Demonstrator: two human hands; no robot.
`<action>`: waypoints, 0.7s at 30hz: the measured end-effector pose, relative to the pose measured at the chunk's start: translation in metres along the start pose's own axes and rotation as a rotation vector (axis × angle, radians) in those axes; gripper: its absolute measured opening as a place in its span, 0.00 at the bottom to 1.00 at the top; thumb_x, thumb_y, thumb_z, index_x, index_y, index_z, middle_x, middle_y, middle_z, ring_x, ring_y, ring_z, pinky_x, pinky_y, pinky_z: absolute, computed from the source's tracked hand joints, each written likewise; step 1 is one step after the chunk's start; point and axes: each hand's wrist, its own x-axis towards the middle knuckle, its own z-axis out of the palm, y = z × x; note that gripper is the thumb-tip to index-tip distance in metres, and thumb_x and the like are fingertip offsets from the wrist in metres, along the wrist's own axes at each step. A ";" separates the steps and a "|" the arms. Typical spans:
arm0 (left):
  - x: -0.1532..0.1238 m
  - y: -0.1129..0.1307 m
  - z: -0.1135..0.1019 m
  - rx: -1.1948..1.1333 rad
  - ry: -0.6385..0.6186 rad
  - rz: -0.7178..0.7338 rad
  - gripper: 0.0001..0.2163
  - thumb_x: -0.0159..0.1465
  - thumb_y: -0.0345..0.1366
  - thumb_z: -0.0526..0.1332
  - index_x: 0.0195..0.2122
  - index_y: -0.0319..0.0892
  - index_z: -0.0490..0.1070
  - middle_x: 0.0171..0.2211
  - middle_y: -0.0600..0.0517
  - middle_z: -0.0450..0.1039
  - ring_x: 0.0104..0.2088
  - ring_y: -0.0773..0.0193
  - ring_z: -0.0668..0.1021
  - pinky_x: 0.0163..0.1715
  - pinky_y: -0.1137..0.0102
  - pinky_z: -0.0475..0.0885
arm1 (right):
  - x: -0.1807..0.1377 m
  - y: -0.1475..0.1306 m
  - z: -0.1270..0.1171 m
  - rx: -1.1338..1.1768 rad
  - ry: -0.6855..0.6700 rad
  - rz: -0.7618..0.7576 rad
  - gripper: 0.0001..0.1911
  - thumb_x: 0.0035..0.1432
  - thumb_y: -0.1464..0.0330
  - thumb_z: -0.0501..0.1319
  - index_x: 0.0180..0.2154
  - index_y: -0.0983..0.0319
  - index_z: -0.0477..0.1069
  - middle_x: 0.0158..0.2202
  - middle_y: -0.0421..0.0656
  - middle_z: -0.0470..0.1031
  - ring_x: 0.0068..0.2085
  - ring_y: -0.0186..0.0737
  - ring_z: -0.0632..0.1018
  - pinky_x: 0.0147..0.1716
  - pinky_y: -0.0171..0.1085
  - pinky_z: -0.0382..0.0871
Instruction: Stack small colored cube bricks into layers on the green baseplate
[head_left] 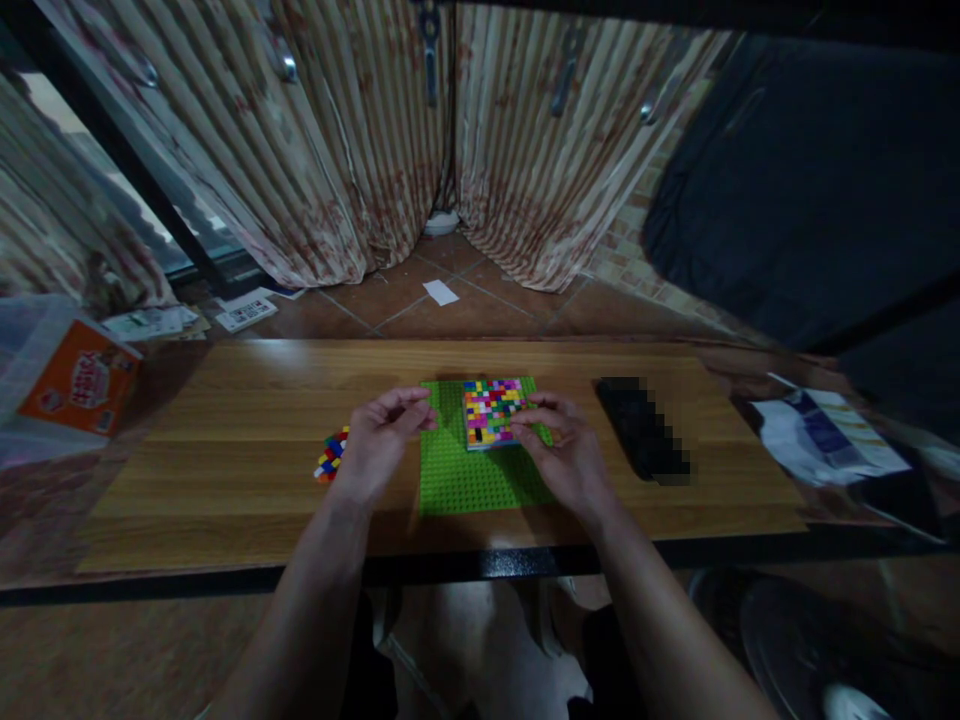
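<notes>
A green studded baseplate [450,490] lies on the wooden table. On its upper part sits a square block of small multicoloured building bricks [491,410]. My left hand [382,430] hovers by the baseplate's left edge, thumb and fingers pinched together; whatever is between them is too small to make out. A small pile of loose bricks [330,457] lies just left of that hand, partly hidden by it. At the right side of the brick square, my right hand [566,450] has its fingertips drawn together over the edge. Whether they grip a brick cannot be seen.
A dark phone-like object [637,430], partly pixelated, lies on the table [225,430] to the right. Left of the table stands a clear plastic bin [45,440] with an orange package. White packaging [825,435] is at the far right. Curtains [337,200] hang behind.
</notes>
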 end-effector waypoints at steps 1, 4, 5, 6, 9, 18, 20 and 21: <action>0.000 0.000 0.000 -0.009 0.001 -0.003 0.18 0.52 0.45 0.71 0.38 0.39 0.77 0.29 0.52 0.78 0.30 0.64 0.79 0.37 0.68 0.75 | 0.000 0.000 0.000 -0.006 0.004 0.010 0.04 0.57 0.65 0.65 0.32 0.55 0.80 0.47 0.44 0.72 0.51 0.47 0.73 0.55 0.51 0.64; -0.002 0.003 0.000 0.003 0.011 -0.010 0.16 0.53 0.44 0.70 0.38 0.39 0.77 0.29 0.52 0.79 0.30 0.64 0.80 0.37 0.68 0.75 | 0.001 0.002 0.002 0.014 0.017 0.036 0.05 0.56 0.66 0.64 0.31 0.55 0.79 0.47 0.45 0.72 0.51 0.47 0.74 0.54 0.50 0.65; -0.002 0.004 0.000 0.016 0.014 -0.014 0.16 0.53 0.44 0.70 0.38 0.39 0.77 0.29 0.51 0.79 0.31 0.63 0.80 0.36 0.68 0.75 | 0.001 0.003 0.003 0.035 0.022 0.048 0.05 0.56 0.66 0.64 0.31 0.55 0.79 0.46 0.45 0.73 0.51 0.47 0.74 0.54 0.50 0.65; -0.003 0.005 0.000 0.029 0.018 -0.017 0.15 0.53 0.44 0.70 0.38 0.40 0.77 0.29 0.51 0.79 0.31 0.63 0.80 0.35 0.68 0.75 | 0.002 0.003 0.004 0.061 0.029 0.064 0.05 0.55 0.65 0.64 0.30 0.56 0.79 0.46 0.45 0.73 0.51 0.47 0.74 0.54 0.50 0.65; -0.004 0.009 -0.002 0.054 0.031 -0.023 0.15 0.53 0.43 0.69 0.38 0.40 0.77 0.29 0.50 0.79 0.31 0.62 0.80 0.33 0.69 0.74 | 0.002 0.006 0.007 0.169 0.044 0.130 0.04 0.53 0.65 0.65 0.31 0.57 0.79 0.46 0.45 0.74 0.50 0.46 0.75 0.52 0.49 0.67; -0.001 0.009 -0.010 0.037 0.108 0.014 0.14 0.52 0.41 0.69 0.36 0.39 0.77 0.27 0.51 0.78 0.29 0.64 0.79 0.33 0.70 0.74 | 0.003 0.002 0.014 0.351 0.089 0.284 0.06 0.47 0.65 0.67 0.29 0.60 0.79 0.43 0.46 0.75 0.46 0.45 0.77 0.44 0.43 0.73; 0.000 0.008 -0.014 0.051 0.115 0.029 0.13 0.52 0.41 0.69 0.36 0.39 0.77 0.28 0.51 0.79 0.30 0.63 0.80 0.34 0.69 0.74 | 0.003 0.000 0.014 0.351 0.089 0.291 0.06 0.47 0.65 0.67 0.28 0.60 0.78 0.43 0.46 0.75 0.46 0.46 0.77 0.44 0.43 0.73; 0.000 0.008 -0.017 0.072 0.110 0.030 0.14 0.52 0.41 0.69 0.37 0.39 0.77 0.28 0.51 0.79 0.30 0.63 0.80 0.34 0.68 0.74 | 0.003 0.000 0.014 0.347 0.087 0.292 0.06 0.47 0.64 0.67 0.28 0.60 0.78 0.43 0.46 0.75 0.46 0.46 0.77 0.44 0.44 0.73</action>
